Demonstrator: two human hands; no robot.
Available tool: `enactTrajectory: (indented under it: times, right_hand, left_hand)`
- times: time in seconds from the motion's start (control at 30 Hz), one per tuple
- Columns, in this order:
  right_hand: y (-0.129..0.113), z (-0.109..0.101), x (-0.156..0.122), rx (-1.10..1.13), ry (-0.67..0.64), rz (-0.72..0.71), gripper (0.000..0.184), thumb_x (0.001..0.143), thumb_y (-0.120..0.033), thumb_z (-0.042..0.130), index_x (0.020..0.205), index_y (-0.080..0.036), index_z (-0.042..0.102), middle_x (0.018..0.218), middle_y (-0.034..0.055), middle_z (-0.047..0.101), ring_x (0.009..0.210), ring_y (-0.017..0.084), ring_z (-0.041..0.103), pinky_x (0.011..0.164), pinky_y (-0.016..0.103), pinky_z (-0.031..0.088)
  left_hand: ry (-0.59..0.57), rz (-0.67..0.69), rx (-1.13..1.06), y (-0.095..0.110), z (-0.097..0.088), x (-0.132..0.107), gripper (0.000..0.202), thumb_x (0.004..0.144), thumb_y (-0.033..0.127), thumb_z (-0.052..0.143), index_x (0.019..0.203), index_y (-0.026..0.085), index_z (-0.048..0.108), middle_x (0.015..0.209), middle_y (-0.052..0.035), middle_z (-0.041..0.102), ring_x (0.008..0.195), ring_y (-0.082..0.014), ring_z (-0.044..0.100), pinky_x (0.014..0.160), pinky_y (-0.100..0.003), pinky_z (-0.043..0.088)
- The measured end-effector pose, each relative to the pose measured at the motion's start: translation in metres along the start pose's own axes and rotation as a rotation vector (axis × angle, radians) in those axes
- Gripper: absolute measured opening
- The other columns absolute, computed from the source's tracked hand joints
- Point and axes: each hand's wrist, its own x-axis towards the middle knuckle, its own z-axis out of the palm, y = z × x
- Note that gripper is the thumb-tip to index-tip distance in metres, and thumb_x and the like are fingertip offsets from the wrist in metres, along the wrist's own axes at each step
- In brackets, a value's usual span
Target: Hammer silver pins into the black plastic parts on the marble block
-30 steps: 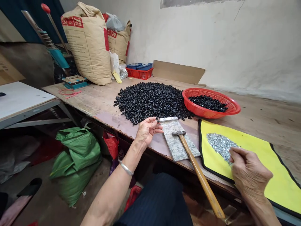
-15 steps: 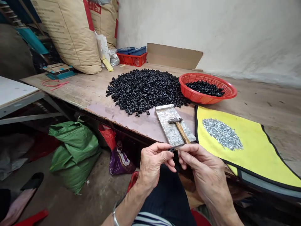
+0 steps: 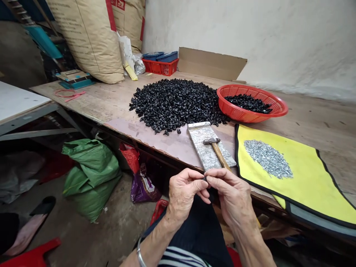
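My left hand point(image 3: 185, 191) pinches a small black plastic part point(image 3: 205, 178), mostly hidden by the fingertips. Close against it, my right hand point(image 3: 232, 193) is closed too, thumb and forefinger meeting at the same part; whether a tiny metal piece sits between them is hidden. Just beyond the hands, a hammer point(image 3: 218, 151) with a wooden handle lies on a worn grey-white board point(image 3: 200, 146). Many like black parts form a large pile point(image 3: 178, 104) behind the board. To the right, small silvery metal pieces point(image 3: 268, 158) lie heaped on a yellow cloth point(image 3: 308, 178) with black edging.
A red plastic basket point(image 3: 251, 116) holding black parts stands right of the pile. Farther back are a red crate point(image 3: 161, 67) with blue trays, a cardboard sheet point(image 3: 211, 63) and tall paper sacks point(image 3: 86, 40). A green sack point(image 3: 90, 174) stands on the floor at left.
My right hand has moved left to meet my left hand at the black part. The view has shifted slightly, so the table's contents appear a little farther right.
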Motion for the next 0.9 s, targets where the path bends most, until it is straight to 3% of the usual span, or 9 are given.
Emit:
enactTrajectory:
  times: [0.13, 0.37, 0.6, 0.8, 0.9]
  right_hand:
    - [-0.004, -0.002, 0.002, 0.02, -0.108, 0.084, 0.01, 0.056, -0.02, 0.071, 0.064, -0.016, 0.066, 0.054, -0.002, 0.058, 0.045, 0.008, 0.047, 0.046, 0.022, 0.037]
    - [-0.004, -0.008, 0.0, -0.058, -0.138, 0.114, 0.015, 0.059, -0.025, 0.072, 0.069, -0.015, 0.067, 0.056, -0.0017, 0.06, 0.042, 0.007, 0.047, 0.043, 0.02, 0.035]
    - [-0.008, -0.01, -0.002, -0.06, -0.103, 0.073, 0.013, 0.057, -0.024, 0.074, 0.063, -0.015, 0.066, 0.056, -0.0006, 0.061, 0.046, 0.009, 0.052, 0.047, 0.021, 0.04]
    - [-0.001, -0.011, -0.003, 0.006, -0.024, 0.04, 0.016, 0.054, -0.024, 0.076, 0.063, -0.015, 0.066, 0.056, 0.0003, 0.061, 0.048, 0.011, 0.054, 0.048, 0.024, 0.043]
    - [0.006, -0.011, -0.004, 0.035, -0.005, 0.029, 0.017, 0.055, -0.025, 0.076, 0.064, -0.015, 0.066, 0.052, -0.0004, 0.06, 0.047, 0.012, 0.054, 0.048, 0.024, 0.043]
  left_hand:
    - [-0.011, 0.023, 0.034, -0.001, -0.001, 0.001, 0.009, 0.066, 0.016, 0.068, 0.07, 0.01, 0.063, 0.047, -0.002, 0.063, 0.04, -0.0149, 0.06, 0.039, -0.024, 0.052]
    - [-0.036, 0.054, 0.137, -0.001, -0.005, 0.001, 0.006, 0.068, 0.018, 0.067, 0.067, 0.012, 0.065, 0.045, 0.0008, 0.06, 0.037, -0.0118, 0.057, 0.038, -0.02, 0.048]
    - [-0.049, 0.052, 0.213, -0.001, -0.004, 0.003, 0.007, 0.07, 0.019, 0.066, 0.066, 0.013, 0.065, 0.05, 0.0019, 0.06, 0.037, -0.0074, 0.052, 0.038, -0.016, 0.043]
    - [-0.11, -0.024, 0.082, -0.003, -0.003, 0.001, 0.01, 0.067, 0.015, 0.066, 0.077, 0.012, 0.065, 0.053, -0.0008, 0.063, 0.043, -0.0109, 0.057, 0.043, -0.022, 0.051]
    - [-0.086, -0.026, 0.008, -0.007, -0.001, 0.001, 0.008, 0.067, 0.014, 0.065, 0.074, 0.01, 0.064, 0.053, -0.0021, 0.063, 0.042, -0.0115, 0.056, 0.04, -0.023, 0.051]
